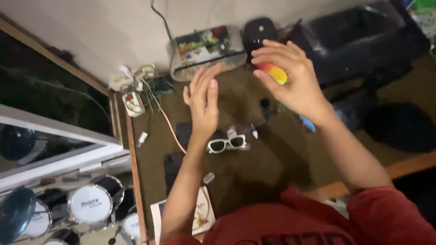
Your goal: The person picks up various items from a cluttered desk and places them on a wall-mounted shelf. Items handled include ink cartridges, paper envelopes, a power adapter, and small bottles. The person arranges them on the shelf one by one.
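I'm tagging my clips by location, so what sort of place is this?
Probably a room at home, perhaps a bedroom or hobby room: a cluttered brown desk with white-framed sunglasses, a tangle of white chargers and cables by the wall, and a small drum kit alongside.

left hand [204,102] raised, fingers straight, open; right hand [290,77] raised, fingers curled

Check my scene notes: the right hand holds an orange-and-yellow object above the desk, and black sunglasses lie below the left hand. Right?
Not quite: the head view shows the sunglasses are white-framed, not black. The right hand does hold the orange-and-yellow object, and the left hand is above them.
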